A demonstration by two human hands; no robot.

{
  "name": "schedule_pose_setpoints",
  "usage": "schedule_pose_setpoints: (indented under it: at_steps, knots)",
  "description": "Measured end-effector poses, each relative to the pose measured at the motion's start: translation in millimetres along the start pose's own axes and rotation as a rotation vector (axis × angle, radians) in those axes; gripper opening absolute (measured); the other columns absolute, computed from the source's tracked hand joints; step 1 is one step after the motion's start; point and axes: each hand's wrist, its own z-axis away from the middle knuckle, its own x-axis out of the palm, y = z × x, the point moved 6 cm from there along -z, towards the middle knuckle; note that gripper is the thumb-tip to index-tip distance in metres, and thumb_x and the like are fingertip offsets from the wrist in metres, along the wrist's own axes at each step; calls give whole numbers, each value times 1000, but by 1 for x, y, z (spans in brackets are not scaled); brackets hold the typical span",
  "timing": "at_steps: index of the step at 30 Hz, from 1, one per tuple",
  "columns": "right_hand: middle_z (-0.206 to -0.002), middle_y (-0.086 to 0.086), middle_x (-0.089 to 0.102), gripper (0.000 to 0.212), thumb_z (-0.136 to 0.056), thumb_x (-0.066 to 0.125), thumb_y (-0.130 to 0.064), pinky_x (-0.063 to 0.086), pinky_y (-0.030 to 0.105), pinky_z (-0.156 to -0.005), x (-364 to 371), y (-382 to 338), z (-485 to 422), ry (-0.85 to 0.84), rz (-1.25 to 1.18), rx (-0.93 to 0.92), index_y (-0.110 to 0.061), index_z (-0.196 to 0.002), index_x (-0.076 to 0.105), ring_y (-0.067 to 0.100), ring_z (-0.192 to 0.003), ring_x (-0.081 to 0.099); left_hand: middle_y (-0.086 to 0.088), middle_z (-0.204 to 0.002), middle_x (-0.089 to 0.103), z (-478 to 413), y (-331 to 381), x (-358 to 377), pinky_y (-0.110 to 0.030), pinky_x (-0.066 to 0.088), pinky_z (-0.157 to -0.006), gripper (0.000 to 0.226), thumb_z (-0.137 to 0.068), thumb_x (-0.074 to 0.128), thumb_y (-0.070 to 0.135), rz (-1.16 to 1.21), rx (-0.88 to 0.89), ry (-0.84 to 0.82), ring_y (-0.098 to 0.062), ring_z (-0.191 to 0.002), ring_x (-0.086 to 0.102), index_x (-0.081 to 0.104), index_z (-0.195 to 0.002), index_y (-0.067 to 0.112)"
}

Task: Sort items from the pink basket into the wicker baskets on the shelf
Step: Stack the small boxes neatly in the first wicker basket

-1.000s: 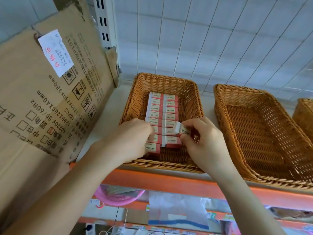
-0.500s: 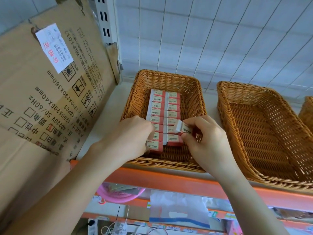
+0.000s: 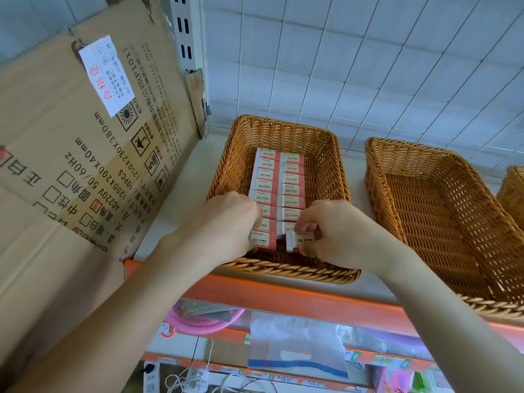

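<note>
A wicker basket (image 3: 243, 154) on the shelf holds two neat rows of small red-and-white eraser boxes (image 3: 279, 180). My right hand (image 3: 337, 234) pinches one eraser box (image 3: 302, 241) low at the near end of the right row. My left hand (image 3: 226, 222) rests its fingers on the nearest boxes of the left row, and I cannot see whether it grips one. A second wicker basket (image 3: 442, 222) to the right has nothing in it. The pink basket (image 3: 204, 321) shows below the shelf edge.
A large cardboard box (image 3: 71, 165) leans at the left of the shelf. The orange shelf rail (image 3: 297, 302) runs along the front. A third wicker basket (image 3: 513, 191) peeks in at the far right. Below hang a plastic bag (image 3: 297, 341) and cables.
My right hand has carried its eraser box down and towards me, to the near end of the right row. My left hand stays on the left row.
</note>
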Motion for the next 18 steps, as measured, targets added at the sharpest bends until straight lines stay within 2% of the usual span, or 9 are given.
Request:
schedule_pose_setpoints:
  at_steps: [4,7,11,15,18]
  knots:
    - [-92,-8,50,24,-81,64,-31,45,27,-75,5,-3,-6,-85,45,27,-22,-102,63,16,-94,54,-3,-115,60,0,0,0,-27,51,-81,28,-87,65,22,4,0,-3,-19,-101,58,64,-113,12]
    - [-92,-6,48,26,-80,65,-31,39,25,-70,8,-6,-8,-69,76,10,-23,-104,60,17,-93,53,-2,-111,60,0,0,1,-27,52,-79,26,-87,64,21,-9,1,-5,-18,-98,58,64,-111,12]
    - [-99,-1,57,23,-83,63,-26,35,24,-67,10,-7,-8,-29,89,-3,-17,-102,57,20,-94,56,-1,-110,60,0,0,1,-23,48,-71,24,-87,64,22,-13,-1,-1,-17,-96,58,64,-109,13]
    - [-102,-3,57,24,-84,62,-26,33,21,-67,9,-7,-7,13,77,-32,-18,-105,57,17,-95,55,0,-109,60,0,0,1,-22,46,-69,22,-88,63,21,-19,2,-7,-17,-95,58,63,-108,12]
    - [-100,-4,56,24,-84,62,-25,28,14,-53,10,-7,-7,37,58,-43,-17,-106,57,13,-85,49,-1,-108,60,-1,0,0,-24,49,-69,22,-87,64,21,-30,3,-10,-18,-94,59,63,-107,12]
